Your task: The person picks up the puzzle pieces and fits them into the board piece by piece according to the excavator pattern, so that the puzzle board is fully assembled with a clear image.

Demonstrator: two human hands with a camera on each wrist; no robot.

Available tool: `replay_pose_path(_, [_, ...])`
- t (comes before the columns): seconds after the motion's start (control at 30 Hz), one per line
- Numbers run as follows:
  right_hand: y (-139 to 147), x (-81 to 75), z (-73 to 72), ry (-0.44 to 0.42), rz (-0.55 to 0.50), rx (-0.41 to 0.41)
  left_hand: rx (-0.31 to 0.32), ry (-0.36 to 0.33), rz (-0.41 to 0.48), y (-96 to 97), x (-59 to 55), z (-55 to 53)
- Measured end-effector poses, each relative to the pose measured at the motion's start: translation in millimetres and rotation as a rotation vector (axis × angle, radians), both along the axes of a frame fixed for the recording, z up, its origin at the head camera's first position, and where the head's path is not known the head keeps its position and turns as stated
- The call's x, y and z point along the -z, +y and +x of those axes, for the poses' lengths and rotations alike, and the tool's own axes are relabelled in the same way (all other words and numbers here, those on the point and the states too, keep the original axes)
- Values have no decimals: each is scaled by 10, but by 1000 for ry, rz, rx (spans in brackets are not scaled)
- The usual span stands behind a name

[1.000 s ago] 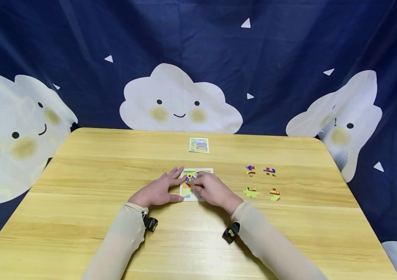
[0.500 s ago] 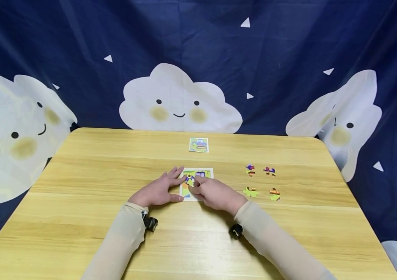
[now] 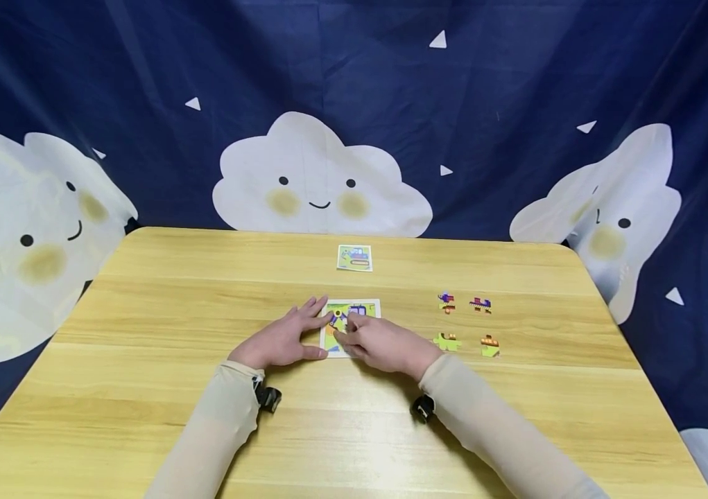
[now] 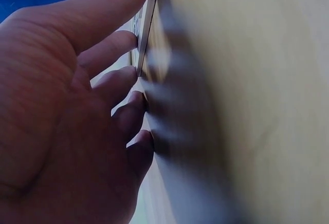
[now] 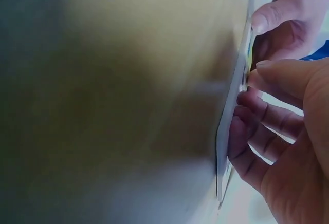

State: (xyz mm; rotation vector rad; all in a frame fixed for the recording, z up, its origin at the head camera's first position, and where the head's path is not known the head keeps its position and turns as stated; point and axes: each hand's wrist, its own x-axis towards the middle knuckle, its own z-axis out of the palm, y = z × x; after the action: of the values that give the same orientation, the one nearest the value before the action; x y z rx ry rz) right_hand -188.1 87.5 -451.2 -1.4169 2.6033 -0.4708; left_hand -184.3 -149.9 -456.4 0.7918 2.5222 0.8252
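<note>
In the head view a white-bordered jigsaw puzzle board (image 3: pixel 324 346) lies on the wooden table, its colourful picture partly covered by the hands. My left hand (image 3: pixel 281 339) rests at its left edge, fingers spread, with thumb and index finger touching the border. My right hand (image 3: pixel 385 343) is over the board's right part, index finger and thumb bent and pressing down on the picture; no piece shows between them. In the right wrist view the fingertips (image 5: pixel 247 98) of that hand rest on the board's edge. In the left wrist view the thumb (image 4: pixel 118 3) lies against the edge.
Several loose puzzle pieces lie to the right: a purple-red one (image 3: pixel 446 302), a dark striped one (image 3: pixel 480 305), a green one (image 3: pixel 447 342) and an orange-green one (image 3: pixel 490 346). A small picture card (image 3: pixel 354 258) lies near the table's far edge, before a navy cloud-print curtain (image 3: pixel 322 55).
The right hand has turned slightly and shifted a little; its index finger has moved off the board's upper part, uncovering blue-window artwork there. The left hand has stayed put.
</note>
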Motion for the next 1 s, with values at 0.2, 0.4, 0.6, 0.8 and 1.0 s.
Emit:
replay_pose_path(0.2, [-9,0,-10,-22,23,17,2,1,1,2,-6,-6])
replay_pose_path(0.4, [-8,-2,-26,-33,56,15,-6,-5,-9,0,-11,0])
replay_pose_path(0.6, [39,0,-16,-54,57,-31,-8,-7,-19,0,-9,1])
replay_pose_path(0.8, [43,-7,-16,-43,69,-52,-8,5,-37,3,-14,3])
replay_pose_path(1.0, [29,-3,-22,-117,64,-20,-9,31,-84,-2,-24,12])
